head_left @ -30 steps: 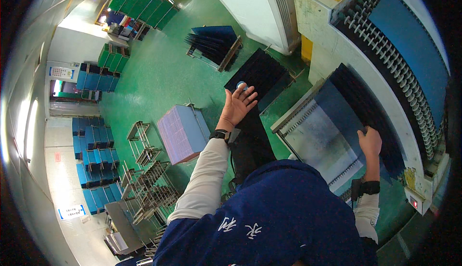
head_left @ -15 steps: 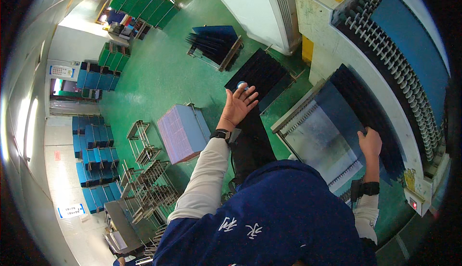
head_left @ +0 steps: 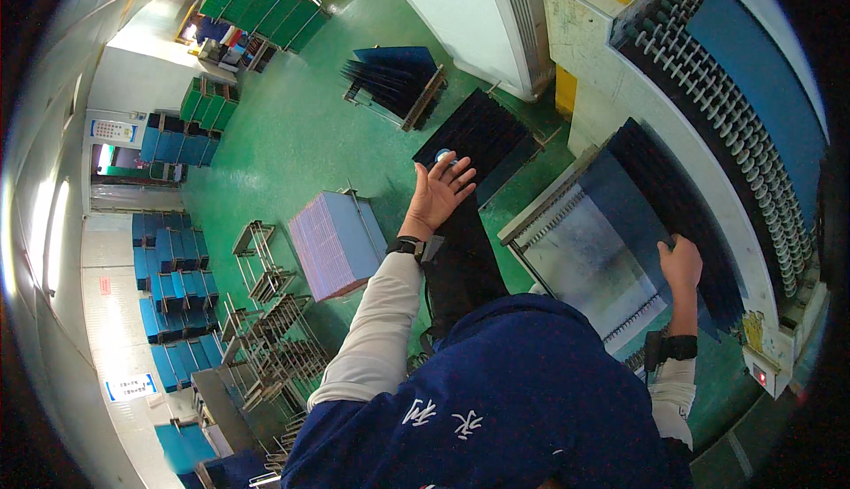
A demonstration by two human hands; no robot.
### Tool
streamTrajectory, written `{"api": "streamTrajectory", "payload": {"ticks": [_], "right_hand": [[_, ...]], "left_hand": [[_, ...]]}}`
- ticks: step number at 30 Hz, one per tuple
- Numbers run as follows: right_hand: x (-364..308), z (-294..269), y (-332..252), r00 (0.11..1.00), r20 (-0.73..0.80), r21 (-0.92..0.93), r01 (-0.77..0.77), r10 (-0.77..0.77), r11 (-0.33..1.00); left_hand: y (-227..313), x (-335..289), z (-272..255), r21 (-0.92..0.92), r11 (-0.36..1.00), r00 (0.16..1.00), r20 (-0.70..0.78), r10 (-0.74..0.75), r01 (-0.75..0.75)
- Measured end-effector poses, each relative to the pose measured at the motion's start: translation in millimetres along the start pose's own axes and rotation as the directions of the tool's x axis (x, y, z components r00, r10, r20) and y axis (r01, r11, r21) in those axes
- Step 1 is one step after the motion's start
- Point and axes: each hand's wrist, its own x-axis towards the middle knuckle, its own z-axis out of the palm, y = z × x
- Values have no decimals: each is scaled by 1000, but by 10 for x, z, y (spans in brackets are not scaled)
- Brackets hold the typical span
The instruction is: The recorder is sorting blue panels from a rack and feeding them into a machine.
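My left hand (head_left: 436, 190) is held out palm up with its fingers spread, above a rack of black panels (head_left: 474, 135). A small round bluish-white thing shows behind its fingers; I cannot tell whether they touch. On the right, my right hand (head_left: 681, 265) is closed with its fingers curled at the edge of a dark blue panel (head_left: 630, 201). That panel stands in a wire rack (head_left: 542, 216) with coiled spring dividers. More dark panels (head_left: 668, 188) stand close together along the rack's far right side. A pale, cloudy sheet area (head_left: 589, 263) lies left of the blue panel.
A machine with rows of rollers (head_left: 722, 108) curves along my right; a blue panel (head_left: 753, 73) lies on it. A white cabinet (head_left: 478, 20) stands ahead. Left of me are a block of stacked panels (head_left: 332, 246) and metal racks (head_left: 274, 338). Another panel rack (head_left: 398, 86) stands farther off.
Blue panels have come into view at the lower left, where part of another person showed before. Both my hands stay almost where they were.
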Motion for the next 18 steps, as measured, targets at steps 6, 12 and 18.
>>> {"api": "streamTrajectory", "payload": {"ticks": [6,12,18], "right_hand": [[5,14,-3,1000,-4,-16,-13,13,1000],[21,-6,-8,1000,19,-34,-17,18,999],[36,33,27,1000,-1,-29,-16,16,999]], "left_hand": [[10,16,28,5,1000,1000,-7,-6,6],[15,20,27,1,1000,1000,-6,-7,7],[20,24,28,15,1000,1000,1,-8,8]]}}
